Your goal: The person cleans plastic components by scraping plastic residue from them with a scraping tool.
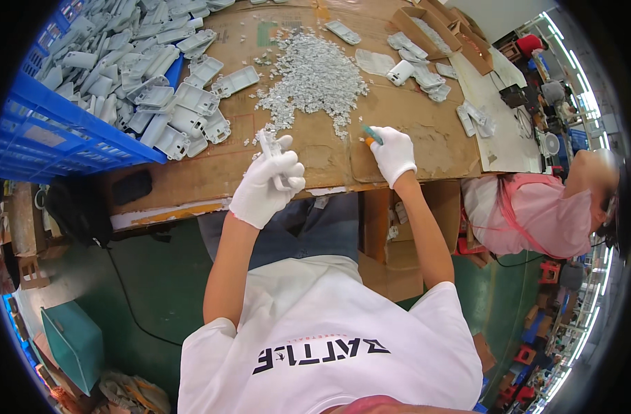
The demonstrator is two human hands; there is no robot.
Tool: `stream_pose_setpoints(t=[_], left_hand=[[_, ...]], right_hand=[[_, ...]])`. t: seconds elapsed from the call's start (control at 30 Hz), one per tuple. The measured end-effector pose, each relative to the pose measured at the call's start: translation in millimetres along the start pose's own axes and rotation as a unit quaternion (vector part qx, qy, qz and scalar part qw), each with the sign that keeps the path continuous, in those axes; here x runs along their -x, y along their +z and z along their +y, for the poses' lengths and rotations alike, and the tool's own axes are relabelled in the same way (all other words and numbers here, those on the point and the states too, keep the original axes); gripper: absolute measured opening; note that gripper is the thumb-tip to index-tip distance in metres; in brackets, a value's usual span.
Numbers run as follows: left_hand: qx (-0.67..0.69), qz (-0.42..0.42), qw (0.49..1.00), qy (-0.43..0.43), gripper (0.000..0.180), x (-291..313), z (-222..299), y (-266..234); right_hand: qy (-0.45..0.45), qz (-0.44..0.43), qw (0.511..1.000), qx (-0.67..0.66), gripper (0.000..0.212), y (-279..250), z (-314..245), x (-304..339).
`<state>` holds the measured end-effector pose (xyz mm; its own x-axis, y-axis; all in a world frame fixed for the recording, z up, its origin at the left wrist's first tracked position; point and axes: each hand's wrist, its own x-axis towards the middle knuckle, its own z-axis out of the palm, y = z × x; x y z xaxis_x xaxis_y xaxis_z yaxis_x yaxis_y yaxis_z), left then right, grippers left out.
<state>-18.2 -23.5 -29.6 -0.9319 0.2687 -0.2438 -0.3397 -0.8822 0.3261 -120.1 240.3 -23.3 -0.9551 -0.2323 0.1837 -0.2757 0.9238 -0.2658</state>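
Note:
My left hand (260,190), in a white glove, is closed around a white plastic casing (268,143) above the front of the table. Part of the casing is hidden by the fingers. To its right, my gloved right hand (395,156) grips a small tool with a teal and orange handle (373,135); its working end cannot be made out. Just beyond both hands spreads a heap of tiny light-grey pieces (312,76). Several empty-looking white casings (198,100) lie left of the heap.
A blue crate (60,134) piled with white casings stands at the left on the cardboard-covered table (315,165). More casings (419,72) and an open cardboard box (426,31) sit at the far right. Another person (529,214) in pink is at the right.

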Motion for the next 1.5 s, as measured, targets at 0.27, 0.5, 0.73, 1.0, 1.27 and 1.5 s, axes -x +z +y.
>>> stream_pose_setpoints(t=[0.27,0.5,0.73,1.0,1.27,1.5], left_hand=[[-0.529,0.102,0.838,0.088,0.046,3,-9,6],[-0.635,0.130,0.732,0.210,0.064,7,-25,24],[-0.662,0.096,0.716,0.200,0.059,6,-31,29],[-0.668,0.135,0.699,0.214,0.061,11,-23,16],[-0.666,0.136,0.706,0.199,0.060,11,-22,12],[-0.671,0.157,0.688,0.227,0.047,3,-29,9]], right_hand=[[-0.089,0.007,0.996,-0.009,0.021,-20,9,-5],[-0.084,-0.036,0.995,-0.038,0.013,-8,-2,-1],[-0.078,-0.118,0.988,0.055,0.014,3,3,-21],[-0.093,0.039,0.994,0.038,0.017,3,-7,-1],[-0.366,0.020,0.929,0.044,0.021,4,-14,-18],[-0.362,-0.101,0.916,0.141,0.016,-6,-25,-33]])
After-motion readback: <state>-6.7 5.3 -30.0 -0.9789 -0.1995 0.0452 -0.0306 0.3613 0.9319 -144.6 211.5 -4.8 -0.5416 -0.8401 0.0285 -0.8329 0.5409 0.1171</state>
